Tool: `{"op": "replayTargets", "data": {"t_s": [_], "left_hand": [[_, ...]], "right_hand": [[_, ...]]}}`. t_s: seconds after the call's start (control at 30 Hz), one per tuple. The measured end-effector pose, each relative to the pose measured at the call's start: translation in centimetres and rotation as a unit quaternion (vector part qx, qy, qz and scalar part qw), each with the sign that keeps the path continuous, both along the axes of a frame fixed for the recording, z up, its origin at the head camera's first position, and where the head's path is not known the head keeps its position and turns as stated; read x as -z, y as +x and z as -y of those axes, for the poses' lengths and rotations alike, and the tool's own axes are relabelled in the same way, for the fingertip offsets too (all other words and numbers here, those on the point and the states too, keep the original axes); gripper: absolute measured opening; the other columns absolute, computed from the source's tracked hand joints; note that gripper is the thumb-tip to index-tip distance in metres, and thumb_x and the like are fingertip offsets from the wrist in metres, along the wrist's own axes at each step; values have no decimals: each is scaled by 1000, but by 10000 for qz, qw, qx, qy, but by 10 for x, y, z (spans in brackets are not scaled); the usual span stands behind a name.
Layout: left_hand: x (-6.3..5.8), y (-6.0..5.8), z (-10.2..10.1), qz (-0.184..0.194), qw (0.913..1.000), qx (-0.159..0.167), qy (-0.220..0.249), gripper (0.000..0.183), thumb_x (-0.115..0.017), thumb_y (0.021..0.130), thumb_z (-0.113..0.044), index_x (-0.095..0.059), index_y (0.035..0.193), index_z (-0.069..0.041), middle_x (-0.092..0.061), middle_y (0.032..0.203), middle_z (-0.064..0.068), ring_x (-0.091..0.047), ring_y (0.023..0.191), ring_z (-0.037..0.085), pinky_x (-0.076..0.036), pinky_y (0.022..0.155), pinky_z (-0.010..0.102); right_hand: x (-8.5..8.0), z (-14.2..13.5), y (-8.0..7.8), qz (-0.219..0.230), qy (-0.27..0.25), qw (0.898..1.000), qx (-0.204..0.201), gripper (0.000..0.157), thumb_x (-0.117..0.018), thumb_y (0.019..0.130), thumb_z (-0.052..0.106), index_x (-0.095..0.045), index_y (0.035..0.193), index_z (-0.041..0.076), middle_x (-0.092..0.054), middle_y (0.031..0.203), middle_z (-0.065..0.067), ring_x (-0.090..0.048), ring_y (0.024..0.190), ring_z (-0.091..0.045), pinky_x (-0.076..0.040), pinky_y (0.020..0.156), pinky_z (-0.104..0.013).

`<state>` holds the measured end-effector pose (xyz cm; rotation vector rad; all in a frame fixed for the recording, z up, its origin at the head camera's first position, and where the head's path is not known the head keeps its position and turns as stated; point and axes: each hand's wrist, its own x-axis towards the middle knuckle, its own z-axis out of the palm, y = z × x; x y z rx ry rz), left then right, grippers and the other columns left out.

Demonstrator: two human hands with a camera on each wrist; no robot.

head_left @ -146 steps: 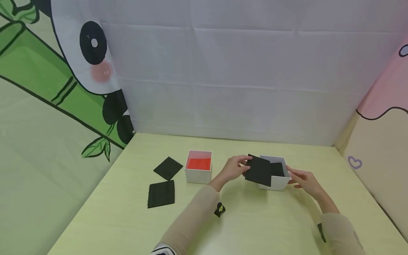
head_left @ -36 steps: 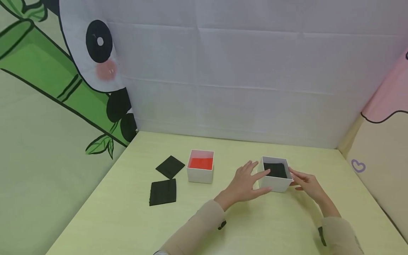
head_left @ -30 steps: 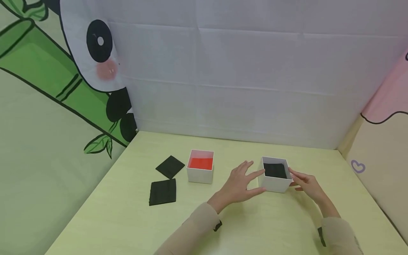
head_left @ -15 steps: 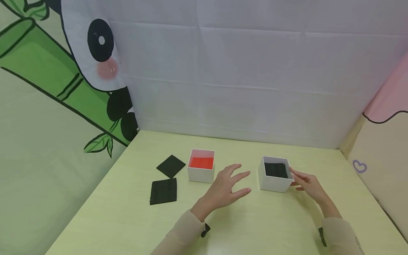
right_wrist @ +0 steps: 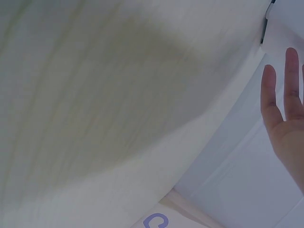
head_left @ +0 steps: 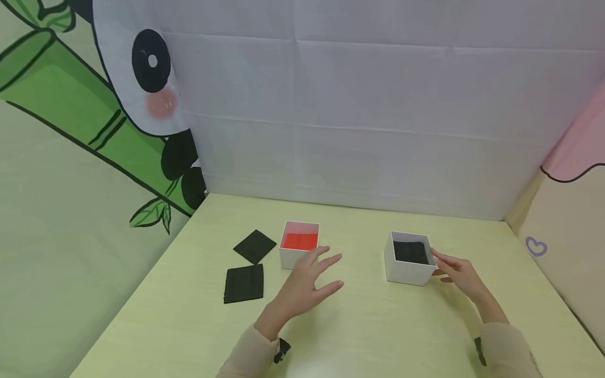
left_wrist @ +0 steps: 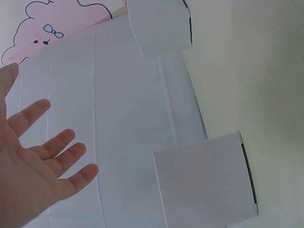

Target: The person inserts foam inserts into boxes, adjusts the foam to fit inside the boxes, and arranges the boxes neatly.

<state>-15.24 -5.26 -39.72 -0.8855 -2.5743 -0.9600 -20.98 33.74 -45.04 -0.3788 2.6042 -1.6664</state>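
Observation:
My left hand [head_left: 302,286] hangs above the table with fingers spread and holds nothing. In the head view its fingertips overlap the front right of a white open-topped box [head_left: 287,258] with a red inside bottom [head_left: 300,241]. My right hand [head_left: 462,276] touches the right side of a second white box [head_left: 407,274] with extended fingers. A black square piece [head_left: 410,252] lies inside this box. Two more black square pieces, one turned like a diamond [head_left: 255,247] and one nearer [head_left: 243,284], lie flat left of the red-bottomed box. The left wrist view shows my spread left fingers [left_wrist: 71,154].
The pale yellow table [head_left: 359,336] runs back to a whitish cloth backdrop [head_left: 354,115]. A printed panel with a green bamboo stem [head_left: 61,94] stands at the left, and a pink and cream panel [head_left: 572,220] at the right.
About five seconds ago the left hand held a black square over the right box. It let go, and the emptied hand moved left toward the red-bottomed box. The right hand stayed at the box.

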Motion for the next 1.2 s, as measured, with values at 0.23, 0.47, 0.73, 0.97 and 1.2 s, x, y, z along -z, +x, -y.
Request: {"op": "replayTargets", "data": {"t_s": [0.23,0.47,0.73,0.97,1.2], "left_hand": [[-3,1,27,-261,9989,-386,61,50,-66,80,-31,-54,125,-15,-45,126,10,-40,115,25,-37,88,49],[-2,2,51,-619,9954,-735,22,50,-69,77,-31,-56,123,-14,-46,126,10,-40,117,25,-36,88,51],[8,3,68,-431,9920,-1178,-127,50,-69,77,-31,-57,123,-15,-46,127,12,-40,117,27,-37,86,53],[18,3,85,-299,9894,-1411,-173,49,-70,77,-30,-58,121,-12,-47,126,15,-41,115,30,-36,88,53],[26,-2,103,-74,9841,-1760,-245,48,-69,78,-29,-57,121,-12,-47,124,18,-41,114,34,-36,86,54]], "right_hand": [[-2,-2,0,8,-44,10000,17,42,-48,93,16,-40,127,-7,-57,109,13,-63,81,-17,-50,66,-34],[-9,-8,-8,46,82,10000,-23,42,-48,94,17,-39,128,-6,-58,113,1,-62,81,-13,-50,67,-33],[-15,-12,-13,111,143,9998,-27,43,-48,94,18,-39,128,-7,-59,113,-1,-62,80,-12,-50,67,-34],[-16,-11,-11,82,88,9999,-1,42,-49,93,16,-40,127,-7,-59,106,12,-62,79,-11,-50,65,-32],[-15,-10,-11,61,-2,10000,-21,41,-49,93,16,-41,127,-5,-57,102,21,-62,78,-11,-50,65,-31]]}}
